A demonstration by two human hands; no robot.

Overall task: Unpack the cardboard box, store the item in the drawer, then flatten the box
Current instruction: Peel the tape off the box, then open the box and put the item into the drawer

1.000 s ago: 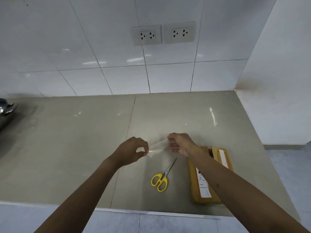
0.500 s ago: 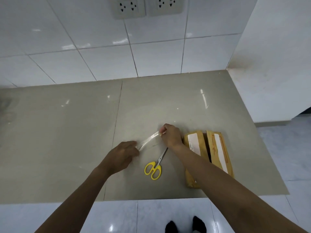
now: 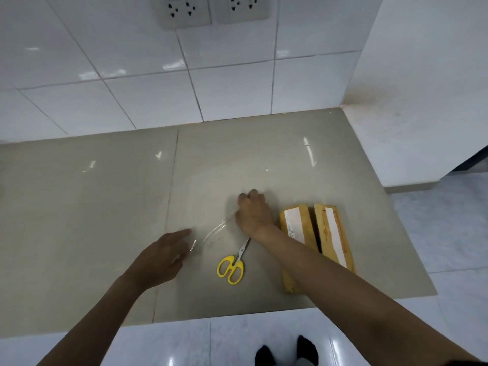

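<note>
A yellow-brown cardboard box [image 3: 298,223] with white labels lies on the grey counter [image 3: 92,207] at the right, a dark gap running between its two top flaps. My right forearm crosses over its near part. My right hand [image 3: 253,212] is down on the counter just left of the box, fingers curled, pinching one end of a clear tape strip [image 3: 215,229]. The strip arcs left to my left hand [image 3: 163,256], whose straight fingers touch its other end low over the counter. No drawer is in view.
Yellow-handled scissors [image 3: 232,265] lie shut on the counter between my arms, blades pointing toward my right hand. A white tiled wall with two sockets [image 3: 211,10] stands behind. A white wall [image 3: 422,88] closes the counter's right side. My feet [image 3: 287,351] show below the counter's front edge.
Both hands dropped with the tape strip from the air to the counter. My left hand went from a pinch to straight fingers. The camera tilted down, bringing box and floor into view.
</note>
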